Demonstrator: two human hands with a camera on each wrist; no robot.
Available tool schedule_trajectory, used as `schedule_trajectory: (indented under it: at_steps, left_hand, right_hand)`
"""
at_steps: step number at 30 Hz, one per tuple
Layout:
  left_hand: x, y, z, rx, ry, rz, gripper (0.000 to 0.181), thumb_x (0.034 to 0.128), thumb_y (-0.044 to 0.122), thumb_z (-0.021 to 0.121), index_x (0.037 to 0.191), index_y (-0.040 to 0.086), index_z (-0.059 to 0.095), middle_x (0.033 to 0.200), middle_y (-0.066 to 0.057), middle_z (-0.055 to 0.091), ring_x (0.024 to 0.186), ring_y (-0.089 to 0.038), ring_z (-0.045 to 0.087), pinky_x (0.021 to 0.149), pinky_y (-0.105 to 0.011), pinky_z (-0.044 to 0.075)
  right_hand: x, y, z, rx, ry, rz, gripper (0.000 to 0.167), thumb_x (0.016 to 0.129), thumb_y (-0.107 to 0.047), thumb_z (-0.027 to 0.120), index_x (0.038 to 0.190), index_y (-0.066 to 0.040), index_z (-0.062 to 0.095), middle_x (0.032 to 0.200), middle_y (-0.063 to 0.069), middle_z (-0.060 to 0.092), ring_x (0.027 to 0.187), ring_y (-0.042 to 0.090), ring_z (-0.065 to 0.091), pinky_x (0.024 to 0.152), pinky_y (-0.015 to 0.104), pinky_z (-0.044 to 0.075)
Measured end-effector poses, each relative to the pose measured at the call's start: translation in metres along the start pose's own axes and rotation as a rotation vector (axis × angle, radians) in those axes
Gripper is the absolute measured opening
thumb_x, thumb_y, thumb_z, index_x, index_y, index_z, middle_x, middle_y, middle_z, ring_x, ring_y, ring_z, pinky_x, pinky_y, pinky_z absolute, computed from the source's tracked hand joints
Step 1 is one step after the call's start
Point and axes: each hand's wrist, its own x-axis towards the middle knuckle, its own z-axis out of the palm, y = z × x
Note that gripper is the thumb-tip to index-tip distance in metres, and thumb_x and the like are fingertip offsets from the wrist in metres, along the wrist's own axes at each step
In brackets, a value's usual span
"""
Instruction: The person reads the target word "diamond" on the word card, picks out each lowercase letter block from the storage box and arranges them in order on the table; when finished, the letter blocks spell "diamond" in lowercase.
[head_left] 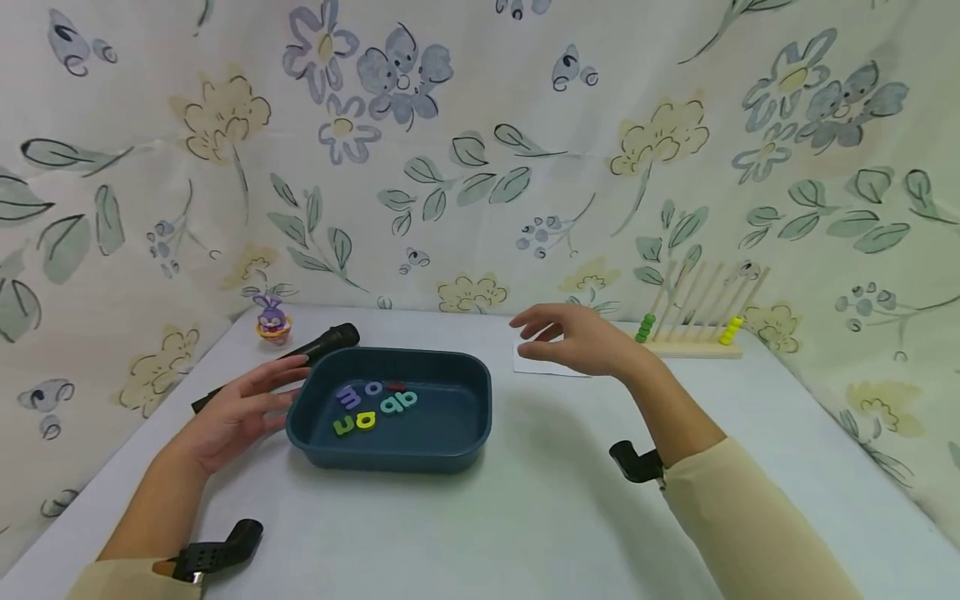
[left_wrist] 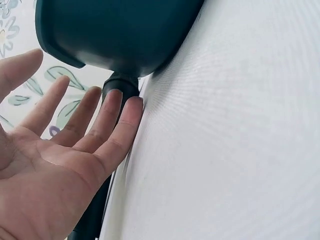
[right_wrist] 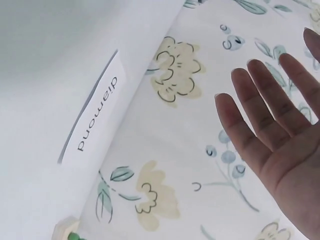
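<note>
A dark teal tray [head_left: 465,417] sits on the white table with several plastic letters inside: a purple m [head_left: 348,397], a purple o [head_left: 373,388], a red piece [head_left: 396,387], a teal pair [head_left: 398,402], a green n [head_left: 343,426] and a yellow letter [head_left: 365,420]. My left hand [head_left: 236,412] is beside the tray's left end, fingers spread and nothing in the palm; whether they touch it I cannot tell. My right hand [head_left: 573,337] hovers empty, fingers loosely bent, near a white paper strip [right_wrist: 92,112] printed "diamond".
Behind my left hand a black microphone [head_left: 330,337] lies slantwise, partly hidden. A purple rabbit toy [head_left: 272,321] stands at the back left. At the back right is a wooden bead rack [head_left: 693,348] with green and yellow beads. A flowered cloth [head_left: 480,167] hangs behind the table.
</note>
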Motion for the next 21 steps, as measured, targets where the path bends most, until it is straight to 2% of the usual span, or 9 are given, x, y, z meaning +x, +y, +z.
schedule_trajectory:
  at_steps: [7,17,21]
  left_hand:
    - [-0.001,-0.002,0.001,-0.008,-0.011,0.021,0.055,0.1044,0.006,0.052,0.157,0.016,0.042,0.145,0.011,0.049,0.123,-0.005,0.06,0.096,-0.029,0.058]
    - [-0.001,-0.004,0.004,-0.002,-0.02,0.012,0.054,0.1039,0.006,0.052,0.157,0.015,0.042,0.143,0.005,0.049,0.122,-0.008,0.06,0.097,-0.028,0.057]
    - [-0.001,-0.004,0.004,-0.017,-0.042,0.017,0.053,0.1041,0.006,0.05,0.155,0.018,0.045,0.143,0.006,0.051,0.122,-0.009,0.06,0.096,-0.029,0.057]
  right_hand:
    - [0.018,-0.014,0.0,0.044,-0.096,-0.003,0.042,0.097,-0.032,0.07,0.137,-0.02,0.065,0.126,0.004,0.071,0.115,0.023,0.068,0.093,0.043,0.058]
    - [0.036,-0.028,0.007,0.04,-0.136,0.02,0.039,0.096,-0.031,0.072,0.133,-0.021,0.068,0.126,0.005,0.071,0.115,0.025,0.068,0.093,0.044,0.058]
    - [0.045,-0.032,0.01,0.042,-0.16,0.017,0.037,0.096,-0.03,0.071,0.131,-0.022,0.069,0.127,0.006,0.071,0.115,0.025,0.069,0.093,0.044,0.059]
